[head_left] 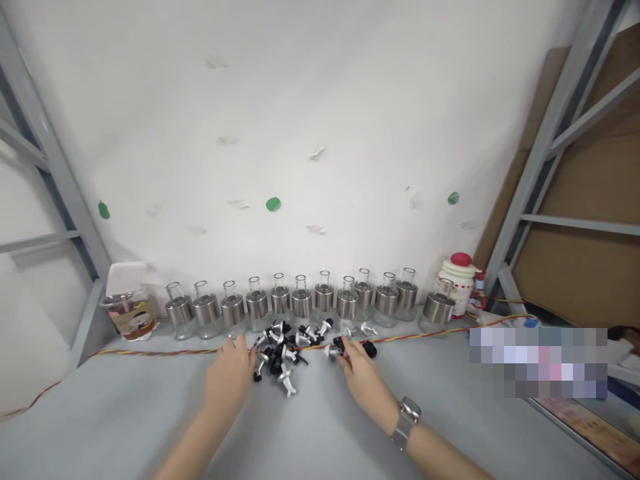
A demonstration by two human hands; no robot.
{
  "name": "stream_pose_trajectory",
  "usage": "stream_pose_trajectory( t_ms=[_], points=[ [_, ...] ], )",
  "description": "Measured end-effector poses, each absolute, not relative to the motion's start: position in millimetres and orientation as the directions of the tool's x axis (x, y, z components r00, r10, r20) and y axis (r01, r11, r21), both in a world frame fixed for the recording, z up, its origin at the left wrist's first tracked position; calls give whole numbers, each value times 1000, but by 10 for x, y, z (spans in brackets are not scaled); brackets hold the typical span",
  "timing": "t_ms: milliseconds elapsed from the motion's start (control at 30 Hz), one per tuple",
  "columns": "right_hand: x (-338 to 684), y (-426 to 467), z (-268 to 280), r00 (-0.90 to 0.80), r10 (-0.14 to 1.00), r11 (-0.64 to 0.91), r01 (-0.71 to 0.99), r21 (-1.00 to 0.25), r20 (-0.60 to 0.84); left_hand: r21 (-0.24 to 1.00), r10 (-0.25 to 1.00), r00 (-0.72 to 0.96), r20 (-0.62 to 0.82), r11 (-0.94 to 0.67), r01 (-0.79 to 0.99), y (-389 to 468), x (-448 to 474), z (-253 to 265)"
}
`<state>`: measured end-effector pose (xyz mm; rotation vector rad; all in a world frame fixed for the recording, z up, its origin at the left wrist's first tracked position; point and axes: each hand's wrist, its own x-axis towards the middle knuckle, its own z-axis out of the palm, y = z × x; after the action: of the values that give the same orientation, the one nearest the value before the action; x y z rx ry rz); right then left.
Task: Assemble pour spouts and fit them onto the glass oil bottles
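Observation:
A pile of black-and-silver bottle pourers point(280, 353) lies on the grey table in front of the bottles. At the pile's left edge is my left hand point(230, 367), fingers curled and close against the nearest pourers; whatever they hold is hidden. To the right of the pile, my right hand point(363, 377) pinches a pourer point(331, 352) with a silver disc and a dark part at the fingertips. A black cap-like piece point(369, 349) rests beside that hand. Behind it, silver pourer pieces point(369, 329) lie near the bottles.
Glass bottles with steel sleeves point(301, 305) stand open-necked in a row along the white wall. A lidded cup point(131, 317) is at the left, a white-and-red jar point(457, 283) at the right. A twisted red-yellow wire point(425, 337) crosses the table. Grey metal posts point(525, 173) frame the sides.

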<state>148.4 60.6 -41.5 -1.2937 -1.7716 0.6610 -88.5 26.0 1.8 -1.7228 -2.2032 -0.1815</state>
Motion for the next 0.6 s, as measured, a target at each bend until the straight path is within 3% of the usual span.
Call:
stream_pose_trajectory(
  t_ms=[167,300,367,467,533,600],
  points=[
    [1448,540,-389,-129,932,356,505,-786,339,31,959,-87,270,81,996,202,-761,44],
    [1419,470,-369,-181,932,362,519,-775,314,36,980,-69,187,64,997,244,-800,-60],
    [1412,450,-360,-206,929,369,518,-771,307,50,973,-66,222,56,997,281,-829,-96],
    [1405,407,-302,-251,916,400,490,-774,315,187,932,-49,359,-20,982,294,-812,-84],
    [1395,352,-230,-309,895,437,458,-774,322,277,887,4,462,-149,949,252,-754,-53],
    [1379,281,-154,-374,869,473,430,-769,324,277,840,123,528,-307,910,176,-670,-40]
  ],
)
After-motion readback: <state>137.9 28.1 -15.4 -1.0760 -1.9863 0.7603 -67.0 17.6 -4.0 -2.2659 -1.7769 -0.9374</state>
